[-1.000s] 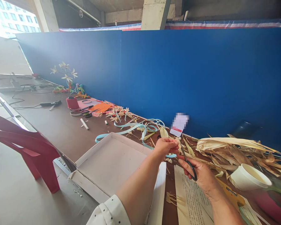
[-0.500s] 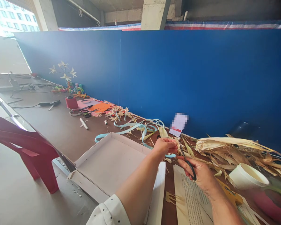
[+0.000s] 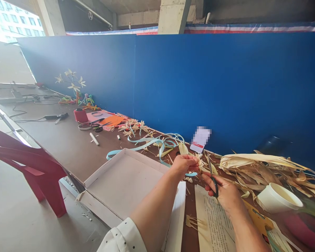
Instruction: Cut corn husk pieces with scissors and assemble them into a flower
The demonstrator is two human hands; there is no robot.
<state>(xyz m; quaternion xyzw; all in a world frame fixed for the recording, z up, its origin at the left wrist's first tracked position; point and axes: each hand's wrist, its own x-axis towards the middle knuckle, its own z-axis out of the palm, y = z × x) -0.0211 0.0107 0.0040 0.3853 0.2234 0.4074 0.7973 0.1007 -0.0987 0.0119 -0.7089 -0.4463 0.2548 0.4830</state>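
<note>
In the middle of the head view my left hand (image 3: pixel 184 166) pinches a small pale piece of corn husk (image 3: pixel 199 160) at its fingertips. Just to its right, my right hand (image 3: pixel 222 190) is wrapped round the dark handles of a pair of scissors (image 3: pixel 212 176). The blades point up and away from me, beside the husk and apart from my left fingers. A light-blue ribbon (image 3: pixel 161 144) trails over the table behind my left hand, and one end shows beneath it. Husk scraps lie under and around both hands.
A shallow white box (image 3: pixel 128 185) lies below my left forearm, with a printed sheet (image 3: pixel 212 220) to its right. Dried corn husks (image 3: pixel 257 161), a cream paper cup (image 3: pixel 279 197) and a yellow tool (image 3: pixel 257 217) lie right. A phone (image 3: pixel 200 140) leans against the blue partition (image 3: pixel 225 87).
My right hand has turned the scissors, so the blades now stand more upright and farther right from the husk piece. My left hand stays almost in place.
</note>
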